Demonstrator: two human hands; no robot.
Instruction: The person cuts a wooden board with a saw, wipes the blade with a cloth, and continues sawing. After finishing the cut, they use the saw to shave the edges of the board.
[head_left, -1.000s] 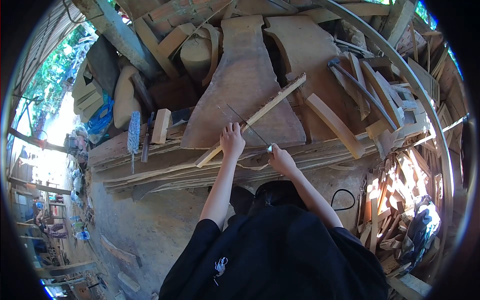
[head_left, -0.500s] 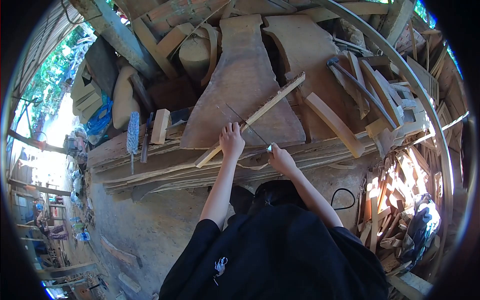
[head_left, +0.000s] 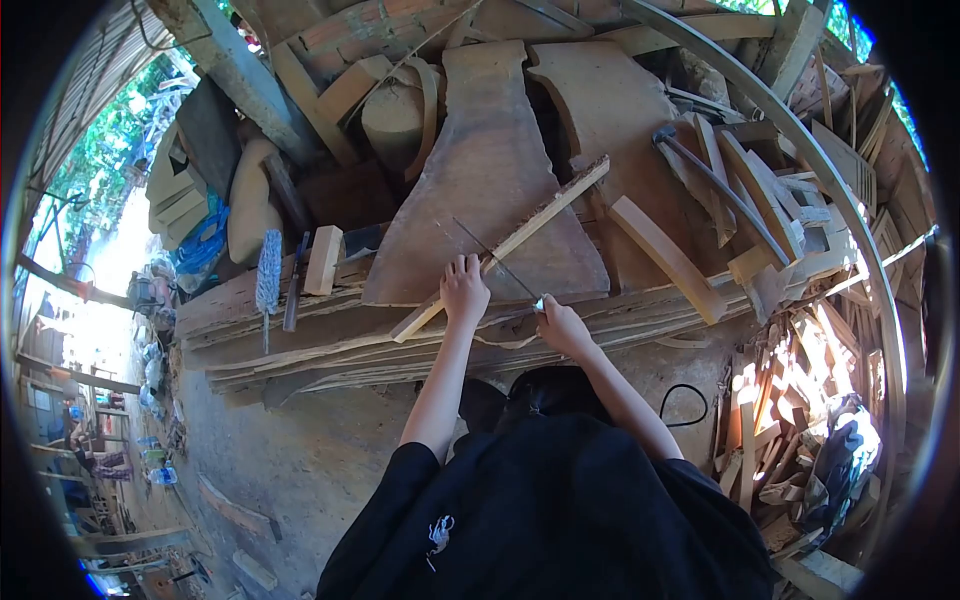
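My left hand (head_left: 465,290) is closed around the lower part of a narrow wooden strip (head_left: 545,214), which lies slantwise over a broad, waisted wooden slab (head_left: 480,170). In my right hand (head_left: 562,325) is the handle end of a long thin-bladed tool (head_left: 517,281), its pale metal fitting showing by the fingers. The dark blade runs up and left, crossing the strip just above my left fingers, with its tip over the slab. I cannot tell whether it is a saw or a file.
Stacked planks (head_left: 300,355) form the bench edge before me. A hammer (head_left: 722,190) lies right, near a squared timber piece (head_left: 667,258). On the left are a blue-grey brush (head_left: 268,272), a dark narrow tool (head_left: 295,285) and a wood block (head_left: 322,260). Scrap wood (head_left: 780,420) is heaped at right.
The whole view has shifted slightly, so the bench sits a little lower in it. Both hands keep their holds, and the blade still crosses the strip at about the same spot.
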